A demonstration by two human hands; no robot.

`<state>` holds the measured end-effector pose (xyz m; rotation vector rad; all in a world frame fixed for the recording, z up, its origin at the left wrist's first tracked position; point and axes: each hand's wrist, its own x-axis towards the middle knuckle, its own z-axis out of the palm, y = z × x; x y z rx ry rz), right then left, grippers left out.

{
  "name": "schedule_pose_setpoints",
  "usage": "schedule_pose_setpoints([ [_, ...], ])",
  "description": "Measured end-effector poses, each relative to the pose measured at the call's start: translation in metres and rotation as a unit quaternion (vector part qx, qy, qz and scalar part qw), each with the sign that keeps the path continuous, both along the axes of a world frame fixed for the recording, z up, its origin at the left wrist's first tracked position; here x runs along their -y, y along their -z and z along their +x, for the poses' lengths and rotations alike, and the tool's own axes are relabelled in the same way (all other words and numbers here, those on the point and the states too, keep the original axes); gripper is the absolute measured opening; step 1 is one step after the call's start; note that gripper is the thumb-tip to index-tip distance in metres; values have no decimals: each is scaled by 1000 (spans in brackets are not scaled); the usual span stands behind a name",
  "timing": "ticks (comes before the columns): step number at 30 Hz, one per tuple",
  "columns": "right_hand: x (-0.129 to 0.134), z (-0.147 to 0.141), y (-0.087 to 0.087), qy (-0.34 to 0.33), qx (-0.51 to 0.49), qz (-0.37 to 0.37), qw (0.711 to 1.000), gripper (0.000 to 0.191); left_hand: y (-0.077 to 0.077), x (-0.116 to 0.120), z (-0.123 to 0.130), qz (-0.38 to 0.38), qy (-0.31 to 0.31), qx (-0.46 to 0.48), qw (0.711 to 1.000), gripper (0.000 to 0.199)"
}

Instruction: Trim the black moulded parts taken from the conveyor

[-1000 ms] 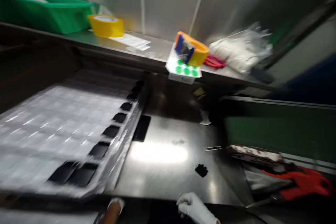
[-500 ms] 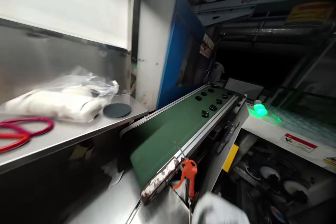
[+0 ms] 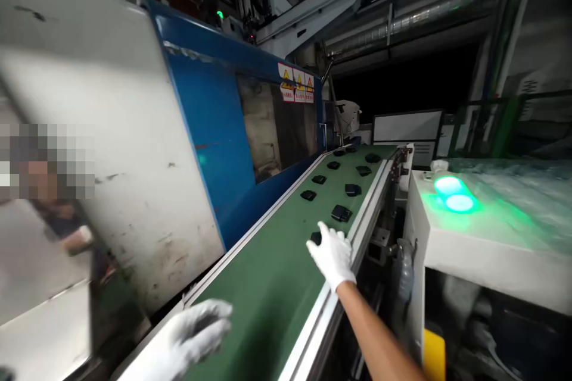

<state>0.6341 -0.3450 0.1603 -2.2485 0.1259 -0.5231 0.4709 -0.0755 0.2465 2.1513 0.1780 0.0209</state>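
Observation:
My right hand [image 3: 330, 255], in a white glove, reaches over the green conveyor belt [image 3: 268, 262] near its right rail. Its thumb and forefinger are spread around a small black part [image 3: 316, 238], mostly hidden by the hand; I see no firm grip on it. Just beyond the fingertips lies another black part [image 3: 341, 213]. My left hand [image 3: 196, 333], also gloved in white, hovers above the belt's near left side. Its thumb stands apart from the curved fingers, with nothing visible between them. Several more black parts, such as one nearer the left rail [image 3: 308, 195], lie farther up the belt.
A blue machine [image 3: 205, 131] with a window borders the belt on the left. To the right stands a white machine housing [image 3: 473, 244] with glowing green lights [image 3: 453, 193]. At the far left another person [image 3: 58, 208] is partly visible beside a metal surface [image 3: 49, 327].
My view has swung left and closer along the belt. Both gloved hands now show over it, where only a blurred white glove appeared low down. The orange air gun and side table left view.

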Motion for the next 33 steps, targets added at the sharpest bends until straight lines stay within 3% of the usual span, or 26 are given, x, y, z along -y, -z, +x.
schedule_pose_setpoints([
  [3, -1, 6, 7, -23, 2, -39, 999, 65, -3, 48, 111, 35, 89, -69, 993, 35],
  [6, 2, 10, 8, -39, -8, -57, 998, 67, 6, 103, 224, 48, 58, -57, 996, 33],
  [9, 3, 14, 10, -58, -33, -55, 996, 70, 15, 151, 317, 70, 12, -47, 996, 35],
  [12, 2, 19, 13, -87, -36, -41, 995, 70, 18, 185, 373, 94, 6, -64, 993, 37],
  [14, 2, 21, 14, -113, -23, -40, 992, 64, 20, 197, 388, 106, 31, -72, 991, 31],
  [16, 1, 21, 15, -135, -8, -44, 990, 51, 21, 202, 385, 108, 74, -76, 988, 24],
  [20, 2, 19, 15, -139, -1, -30, 990, 28, 20, 191, 338, 78, 164, -67, 981, 16],
  [24, 8, 13, 12, -151, 17, 31, 988, 21, -8, 155, 242, 22, 203, 7, 979, 19],
  [27, 7, -9, 14, -196, 22, 127, 972, 26, -39, 113, 127, -4, 194, 70, 978, 25],
  [29, 0, -44, 22, -239, 7, 206, 949, 35, -48, 84, 33, -17, 163, 83, 983, 25],
  [30, -6, -69, 28, -266, -14, 249, 931, 40, -46, 72, -16, -30, 139, 82, 986, 25],
  [32, -19, -130, 44, -338, -106, 384, 853, 48, -30, 52, -110, -84, 76, 68, 991, 20],
  [33, -27, -164, 50, -382, -142, 416, 813, 46, -18, 44, -152, -82, 22, 92, 992, 22],
])
